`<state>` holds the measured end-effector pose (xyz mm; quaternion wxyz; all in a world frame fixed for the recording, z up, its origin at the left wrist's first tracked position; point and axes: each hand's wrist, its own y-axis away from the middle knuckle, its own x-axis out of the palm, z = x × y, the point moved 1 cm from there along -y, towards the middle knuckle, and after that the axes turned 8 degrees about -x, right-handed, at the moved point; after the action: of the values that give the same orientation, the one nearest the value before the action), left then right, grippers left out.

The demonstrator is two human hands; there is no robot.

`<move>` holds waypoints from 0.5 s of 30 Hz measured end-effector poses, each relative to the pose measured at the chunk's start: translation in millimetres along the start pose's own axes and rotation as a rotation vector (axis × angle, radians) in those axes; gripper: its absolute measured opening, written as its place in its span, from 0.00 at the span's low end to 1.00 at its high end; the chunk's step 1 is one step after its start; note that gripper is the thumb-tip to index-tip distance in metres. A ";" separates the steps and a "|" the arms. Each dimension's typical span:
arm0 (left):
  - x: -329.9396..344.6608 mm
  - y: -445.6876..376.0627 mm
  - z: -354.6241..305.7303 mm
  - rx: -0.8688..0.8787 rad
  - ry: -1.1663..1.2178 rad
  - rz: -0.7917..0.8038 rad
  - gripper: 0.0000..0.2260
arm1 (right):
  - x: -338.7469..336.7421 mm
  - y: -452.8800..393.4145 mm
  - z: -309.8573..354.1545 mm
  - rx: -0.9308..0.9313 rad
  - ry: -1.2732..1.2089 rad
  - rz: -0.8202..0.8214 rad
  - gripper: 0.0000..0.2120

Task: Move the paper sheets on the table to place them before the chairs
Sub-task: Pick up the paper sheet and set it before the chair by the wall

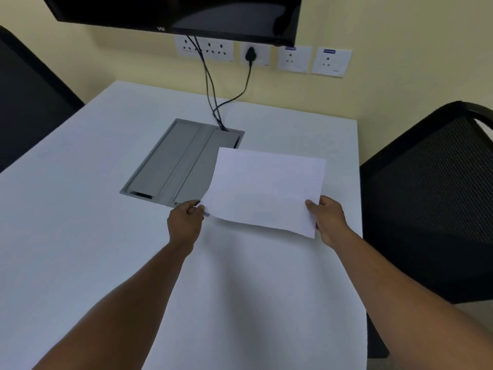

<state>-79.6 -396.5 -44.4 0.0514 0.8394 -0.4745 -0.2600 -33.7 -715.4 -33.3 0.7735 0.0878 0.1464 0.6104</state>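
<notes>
A white paper sheet point(266, 188) hangs just above the white table point(80, 222), right of centre, partly over a grey cable box. My left hand point(185, 222) pinches its near left corner. My right hand point(330, 220) grips its near right edge, thumb on top. The sheet bends slightly along its near edge. A black mesh chair point(432, 198) stands at the table's right side, close to the sheet. Another dark chair point(29, 102) stands at the far left.
The grey cable box point(170, 161) is set into the table's middle, with black cables point(213, 89) running up to wall sockets point(256, 56). A black screen point(186, 12) hangs on the wall above. The table's far edge meets the wall.
</notes>
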 end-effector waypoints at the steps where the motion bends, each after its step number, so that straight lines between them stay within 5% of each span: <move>1: 8.4 -1.0 -2.2 0.002 0.006 0.005 0.05 | -6.3 -3.3 -3.1 -0.001 -0.006 -0.037 0.04; 3: 25.1 -2.5 -5.0 -0.002 0.012 0.007 0.06 | -18.0 -10.5 -11.2 -0.005 0.011 -0.119 0.04; 8: 66.5 -5.4 -5.2 -0.013 0.000 0.026 0.12 | -36.0 -28.9 -33.3 0.015 0.115 -0.276 0.21; 15: 107.7 -13.0 3.2 0.013 -0.104 0.032 0.13 | -55.6 -60.8 -65.7 0.069 0.156 -0.403 0.13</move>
<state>-26.6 -477.6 -93.2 0.0256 0.8173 -0.4917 -0.2995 -11.6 -786.7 -107.7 0.8627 0.0355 0.2413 0.4430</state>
